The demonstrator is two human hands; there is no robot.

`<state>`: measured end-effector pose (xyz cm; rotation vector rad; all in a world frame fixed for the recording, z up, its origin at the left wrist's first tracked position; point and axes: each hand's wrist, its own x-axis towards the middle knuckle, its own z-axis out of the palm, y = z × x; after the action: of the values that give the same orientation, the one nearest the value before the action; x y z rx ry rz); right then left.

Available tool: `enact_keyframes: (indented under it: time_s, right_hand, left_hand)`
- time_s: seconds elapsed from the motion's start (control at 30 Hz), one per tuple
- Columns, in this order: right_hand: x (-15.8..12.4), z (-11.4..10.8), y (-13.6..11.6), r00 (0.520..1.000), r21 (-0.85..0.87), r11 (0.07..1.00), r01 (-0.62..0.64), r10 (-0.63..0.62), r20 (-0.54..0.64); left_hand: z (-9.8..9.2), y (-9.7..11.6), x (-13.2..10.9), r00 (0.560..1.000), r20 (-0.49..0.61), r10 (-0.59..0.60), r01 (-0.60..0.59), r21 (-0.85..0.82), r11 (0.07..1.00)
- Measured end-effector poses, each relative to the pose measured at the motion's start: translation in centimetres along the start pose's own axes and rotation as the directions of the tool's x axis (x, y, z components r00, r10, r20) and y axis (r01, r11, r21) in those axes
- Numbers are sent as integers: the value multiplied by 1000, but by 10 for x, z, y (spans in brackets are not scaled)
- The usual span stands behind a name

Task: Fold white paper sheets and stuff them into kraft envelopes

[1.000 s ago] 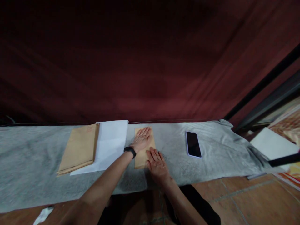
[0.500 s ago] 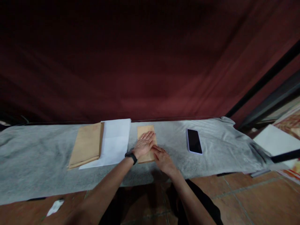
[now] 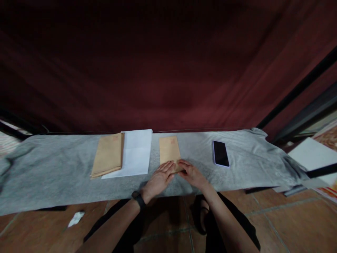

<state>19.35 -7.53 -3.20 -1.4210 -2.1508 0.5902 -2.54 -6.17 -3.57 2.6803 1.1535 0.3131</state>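
Dark red curtain filled the whole background, right behind the white paper I'm using as the landmark. That paper lay flat on a gray cloth spread along a narrow surface, with a brown tiled floor on the near side.

So, the envelope: single brown one, lying flat just right of the white paper, not touching it, with a little red print at its far right corner. Left hand was to the near right of the paper, fingers stretched out and close together, resting on the near end of the envelope. Black band on that wrist. Right hand was farther right of the paper, fingers bent, touching the envelope's near right corner. Honestly couldn't tell if it was pinching the edge or only pressing.

Other stuff: a stack of brown envelopes overlapped the left part of the white paper, a phone lay well off to its right, and a white scrap sat on the floor, near side and left of it.
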Motion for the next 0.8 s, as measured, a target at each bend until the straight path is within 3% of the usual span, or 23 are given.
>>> enact_keyframes:
  time_s: [0.17,0.47,0.67,0.8]
  right_hand:
    - [2,4,-2,999,-39,999,-22,20,-41]
    - [9,12,-21,984,-219,964,-149,123,-128]
    - [-6,37,-43,997,-244,970,11,-30,-76]
    - [-24,48,-46,997,-326,945,16,-40,-67]
  left_hand:
    - [-2,3,0,990,-125,-65,63,-20,998]
    - [-8,4,7,993,-93,-79,82,25,996]
    - [-8,6,1,994,-87,-66,71,55,996]
    - [-3,9,-10,996,-78,-35,43,100,994]
